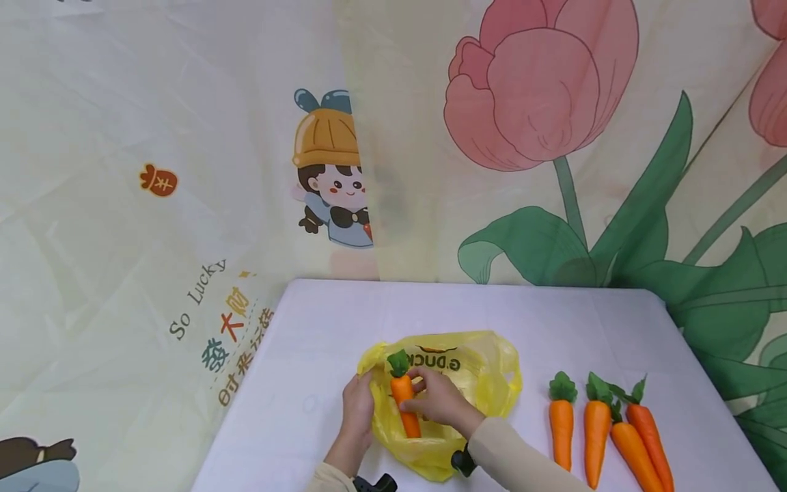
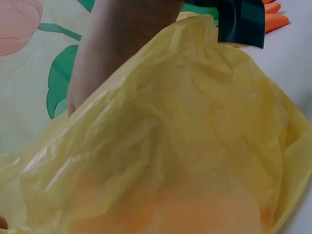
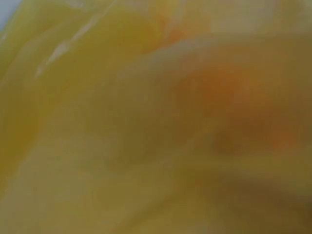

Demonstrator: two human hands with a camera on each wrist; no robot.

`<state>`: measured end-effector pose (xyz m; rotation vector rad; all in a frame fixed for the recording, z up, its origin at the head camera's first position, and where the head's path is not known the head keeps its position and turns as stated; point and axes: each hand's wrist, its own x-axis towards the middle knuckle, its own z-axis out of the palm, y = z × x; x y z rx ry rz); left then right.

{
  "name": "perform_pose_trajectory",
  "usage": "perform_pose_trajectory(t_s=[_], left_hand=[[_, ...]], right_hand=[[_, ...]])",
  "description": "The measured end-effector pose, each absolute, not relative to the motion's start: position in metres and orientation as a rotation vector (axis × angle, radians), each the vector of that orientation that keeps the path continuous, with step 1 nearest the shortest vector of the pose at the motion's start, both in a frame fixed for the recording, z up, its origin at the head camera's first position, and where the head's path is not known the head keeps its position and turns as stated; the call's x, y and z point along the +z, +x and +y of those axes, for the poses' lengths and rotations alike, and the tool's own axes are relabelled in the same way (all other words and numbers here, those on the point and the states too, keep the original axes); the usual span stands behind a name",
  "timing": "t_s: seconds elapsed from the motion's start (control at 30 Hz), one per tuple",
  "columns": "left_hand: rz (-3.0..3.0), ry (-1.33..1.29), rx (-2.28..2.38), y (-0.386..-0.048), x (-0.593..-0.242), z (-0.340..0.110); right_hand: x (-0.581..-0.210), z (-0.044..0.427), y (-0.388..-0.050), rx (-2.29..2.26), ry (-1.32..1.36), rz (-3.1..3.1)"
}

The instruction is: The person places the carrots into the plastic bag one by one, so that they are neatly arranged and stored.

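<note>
A yellow plastic bag (image 1: 488,383) lies on the table with its mouth spread. At its left rim, my left hand (image 1: 359,408) grips the plastic, its fingertips partly hidden by the bag. An orange carrot (image 1: 402,393) with a green leafy top is pinched between the thumb and fingers of my right hand (image 1: 438,396), within the bag's mouth. The left wrist view shows the bag (image 2: 185,122) close up, with an orange patch showing through it. Blurred yellow plastic of the bag (image 3: 97,112) fills the right wrist view.
Several more carrots (image 1: 595,437) lie to the right of the bag on the white table (image 1: 295,342). A printed cloth (image 1: 406,205) with tulips and a cartoon figure hangs behind the table. Black wrist devices (image 1: 464,461) sit on both wrists.
</note>
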<state>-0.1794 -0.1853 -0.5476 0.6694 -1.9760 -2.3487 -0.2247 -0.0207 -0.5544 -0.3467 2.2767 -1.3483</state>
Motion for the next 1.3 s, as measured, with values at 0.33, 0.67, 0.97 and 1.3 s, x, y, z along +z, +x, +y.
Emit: perform_pose_trajectory(t_s=[0.33,0.67,0.97,1.3], left_hand=[[-2.069,0.681,-2.28,-0.175,-0.541,-0.183],[-2.079,0.697,-2.28,-0.176,-0.548,-0.175],[-2.052,0.686,-2.303,-0.18,-0.547,-0.174],[-1.974,0.669,-2.319,-0.182,-0.548,-0.18]], right_hand=[[-0.575,-0.029,-0.233,-1.261,-0.309,2.352],[-0.579,-0.032,-0.238,-1.485,-0.109,2.148],[-0.576,-0.025,-0.235,-1.425,-0.284,2.155],[-0.543,0.004,-0.218,-0.995,-0.647,2.477]])
